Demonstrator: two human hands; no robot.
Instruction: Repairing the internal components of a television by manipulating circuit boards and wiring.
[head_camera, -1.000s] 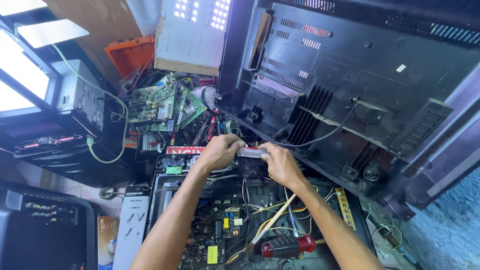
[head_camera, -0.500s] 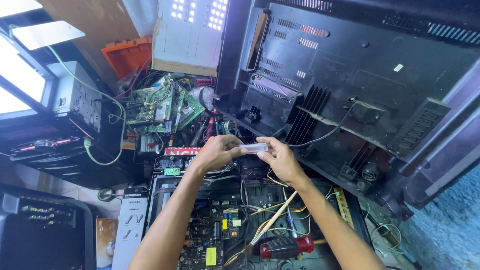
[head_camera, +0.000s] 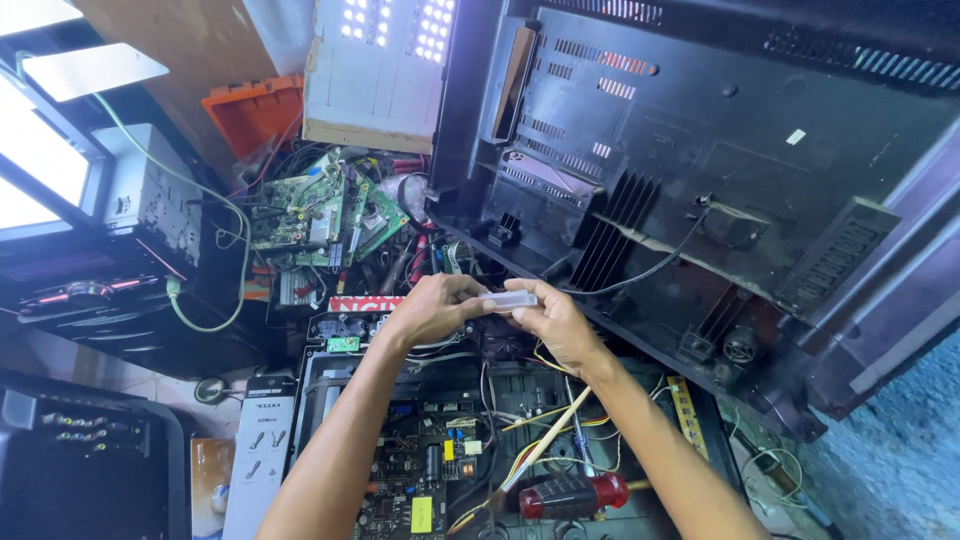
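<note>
open gap: above chassis board (head_camera: 440, 470) | blocked right: television back cover (head_camera: 720, 180) | blocked left: circuit boards (head_camera: 320, 215)

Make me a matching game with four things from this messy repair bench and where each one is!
Things:
1. small clear plastic piece
2. red-handled screwdriver
3. orange plastic tray
4. green circuit boards

Places:
A. far back on the left, against the wall
B. held between both hands
C. lying on the open chassis near the bottom
D. piled behind the hands, left of the big black back cover

Pairs: 1-B, 2-C, 3-A, 4-D
</note>
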